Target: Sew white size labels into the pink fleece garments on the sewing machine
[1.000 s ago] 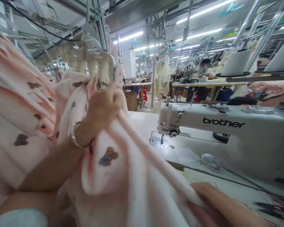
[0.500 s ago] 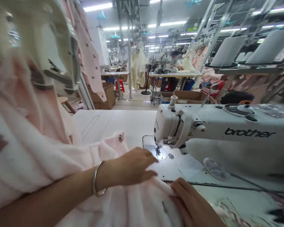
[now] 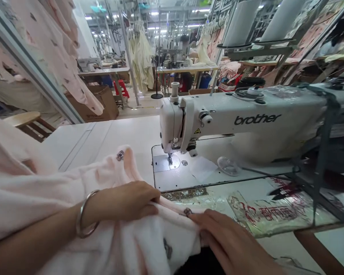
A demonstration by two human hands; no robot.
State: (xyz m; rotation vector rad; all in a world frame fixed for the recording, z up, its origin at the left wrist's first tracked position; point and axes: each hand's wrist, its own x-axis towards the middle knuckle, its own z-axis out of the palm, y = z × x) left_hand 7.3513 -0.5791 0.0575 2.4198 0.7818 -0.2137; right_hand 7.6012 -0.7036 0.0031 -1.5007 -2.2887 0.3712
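Note:
A pale pink fleecy garment [image 3: 103,175] with small dark printed motifs spreads over the left of the table and hangs down toward me. My left hand [image 3: 129,200], with a silver bangle at the wrist, is closed on its upper edge. Further right, my right hand [image 3: 223,233] pinches the same edge near a dark motif, so the cloth is drawn out between both hands. Ahead of them stands a white sewing machine [image 3: 218,118] marked "brother". Its lit needle plate [image 3: 169,162] lies beyond the cloth, apart from it.
A clear plastic disc [image 3: 229,166] lies beneath the machine's arm. Large thread cones [image 3: 240,23] stand above. Pink garments [image 3: 54,49] hang at left beside a metal post, near a wooden stool [image 3: 25,118] and cardboard box [image 3: 100,101]. Dark scissors [image 3: 286,187] rest at right.
The view has turned right and down. My left hand, reaching with fingers apart near the needle area, has come back onto the garment's edge. The edge now stretches between both hands.

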